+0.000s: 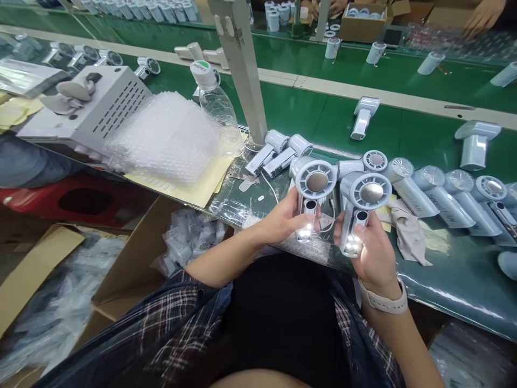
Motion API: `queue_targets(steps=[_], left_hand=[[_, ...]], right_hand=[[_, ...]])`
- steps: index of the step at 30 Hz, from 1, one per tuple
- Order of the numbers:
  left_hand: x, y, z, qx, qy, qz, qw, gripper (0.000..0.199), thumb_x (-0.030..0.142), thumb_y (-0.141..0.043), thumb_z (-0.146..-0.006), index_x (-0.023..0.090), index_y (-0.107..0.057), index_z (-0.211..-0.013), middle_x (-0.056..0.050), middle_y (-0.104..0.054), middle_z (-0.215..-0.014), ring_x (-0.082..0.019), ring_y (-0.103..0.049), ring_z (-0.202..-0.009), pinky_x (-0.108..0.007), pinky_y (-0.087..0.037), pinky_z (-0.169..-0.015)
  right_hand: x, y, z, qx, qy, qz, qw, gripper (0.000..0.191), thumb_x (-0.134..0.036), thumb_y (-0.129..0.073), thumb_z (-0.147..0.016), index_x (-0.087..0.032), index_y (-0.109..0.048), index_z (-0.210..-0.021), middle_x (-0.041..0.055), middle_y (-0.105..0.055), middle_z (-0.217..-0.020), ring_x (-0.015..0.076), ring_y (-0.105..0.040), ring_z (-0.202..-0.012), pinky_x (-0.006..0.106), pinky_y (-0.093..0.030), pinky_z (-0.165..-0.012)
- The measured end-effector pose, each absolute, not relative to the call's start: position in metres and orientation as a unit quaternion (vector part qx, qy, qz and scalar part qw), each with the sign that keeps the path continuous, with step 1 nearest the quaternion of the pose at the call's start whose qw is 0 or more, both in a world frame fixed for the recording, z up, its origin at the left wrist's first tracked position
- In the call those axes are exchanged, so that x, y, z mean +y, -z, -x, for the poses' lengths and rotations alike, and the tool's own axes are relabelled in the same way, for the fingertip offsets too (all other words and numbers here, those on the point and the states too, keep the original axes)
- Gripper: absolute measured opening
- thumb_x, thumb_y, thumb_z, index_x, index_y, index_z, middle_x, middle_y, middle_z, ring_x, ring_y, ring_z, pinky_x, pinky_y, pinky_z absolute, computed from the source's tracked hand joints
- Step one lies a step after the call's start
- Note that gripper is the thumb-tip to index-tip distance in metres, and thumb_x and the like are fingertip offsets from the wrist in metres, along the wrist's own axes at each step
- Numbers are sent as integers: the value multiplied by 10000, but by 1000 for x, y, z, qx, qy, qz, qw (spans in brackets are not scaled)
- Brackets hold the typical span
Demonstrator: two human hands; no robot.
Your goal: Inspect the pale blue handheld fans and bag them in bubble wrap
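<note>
Pale-blue plastic: left fan [309, 203] and right fan [361, 215] side by side above the green bench [452, 285].
The left hand [286, 218] is closed around the left fan's handle, thumb on its front; the right hand [376, 252] clasps the right fan likewise. Both handles run lengthwise toward the person's body [288, 307], so each round head lies beyond its own, nearer hand.

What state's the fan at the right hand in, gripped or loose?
Gripped: right hand wraps the handle of the fan, thumb on front.
</note>
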State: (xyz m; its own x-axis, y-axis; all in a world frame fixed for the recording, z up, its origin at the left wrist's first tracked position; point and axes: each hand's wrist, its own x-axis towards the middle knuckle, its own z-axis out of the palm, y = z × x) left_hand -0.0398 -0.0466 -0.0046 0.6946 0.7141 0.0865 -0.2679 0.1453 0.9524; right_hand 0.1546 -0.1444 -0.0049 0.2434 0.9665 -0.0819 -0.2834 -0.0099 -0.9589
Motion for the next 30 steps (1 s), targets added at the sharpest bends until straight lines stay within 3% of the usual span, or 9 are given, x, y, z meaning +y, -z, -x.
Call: queue_targets(steps=[3,7,10,12,14,20,23,26,30], left_hand=[[-48,4,40,277,-336,-551,712,652,571,-867,-869,206,-452,-1215,-66,-718,-1074,-196,-761,-812,-365,-604,-786],[-49,1,35,305,-345,-499,734,798,681,-895,-805,237,-377,-1219,-51,-746,-1006,-209,-757,-732,-362,-610,-693],[-51,-4,35,248,-347,-484,764,669,781,-706,-917,256,-356,-1137,-26,-747,-921,-218,-743,-663,-349,-592,-608],[-52,-9,38,236,-355,-496,757,596,738,-667,-959,250,-401,-1175,-8,-733,-894,-219,-740,-653,-350,-595,-599],[-55,-16,43,215,-356,-511,752,560,700,-653,-984,247,-433,-1230,-13,-738,-909,-222,-751,-672,-366,-620,-631],[-57,-35,51,169,-344,-509,770,513,615,-719,-1006,269,-401,-1213,-30,-769,-977,-236,-810,-834,-339,-636,-718],[-53,-38,42,192,-355,-479,779,611,561,-880,-889,249,-477,-1226,-41,-768,-1042,-218,-790,-906,-343,-620,-816],[-50,-40,28,164,-316,-447,821,717,452,-1014,-732,200,-586,-1249,-41,-749,-1009,-200,-762,-874,-357,-609,-862],[-50,-45,17,114,-258,-434,856,494,423,-989,-777,152,-664,-1031,-27,-697,-909,-146,-723,-807,-282,-584,-780]], right_hand=[[-143,6,-156,-329,-487,504,633,223,-414,-748,-944,-263,-669,-1087,28,-693,-971,165,-616,-683,291,-526,-527],[-139,5,-154,-297,-548,451,639,412,-642,-610,-1040,-248,-724,-1085,60,-714,-917,199,-663,-682,313,-537,-492],[-139,2,-151,-298,-572,433,629,468,-666,-571,-1066,-257,-795,-1114,109,-794,-1046,278,-776,-891,420,-673,-689],[-141,0,-149,-302,-574,432,627,404,-621,-640,-1049,-283,-814,-1182,112,-823,-1157,325,-805,-1023,514,-699,-862],[-145,-3,-150,-305,-573,437,622,385,-608,-701,-1018,-304,-819,-1224,102,-835,-1198,346,-813,-1063,559,-696,-924],[-152,-23,-147,-294,-508,452,672,341,-500,-789,-963,-295,-808,-1235,88,-841,-1173,333,-782,-1167,526,-674,-988],[-145,-36,-144,-271,-535,427,677,332,-497,-728,-960,-295,-815,-1209,75,-827,-1154,324,-752,-1176,539,-625,-1073],[-140,-43,-144,-270,-569,399,666,331,-546,-678,-949,-265,-832,-1031,70,-780,-942,277,-735,-901,481,-665,-893],[-140,-45,-144,-276,-582,388,659,417,-556,-603,-978,-213,-793,-835,75,-714,-820,220,-676,-720,383,-642,-679]])
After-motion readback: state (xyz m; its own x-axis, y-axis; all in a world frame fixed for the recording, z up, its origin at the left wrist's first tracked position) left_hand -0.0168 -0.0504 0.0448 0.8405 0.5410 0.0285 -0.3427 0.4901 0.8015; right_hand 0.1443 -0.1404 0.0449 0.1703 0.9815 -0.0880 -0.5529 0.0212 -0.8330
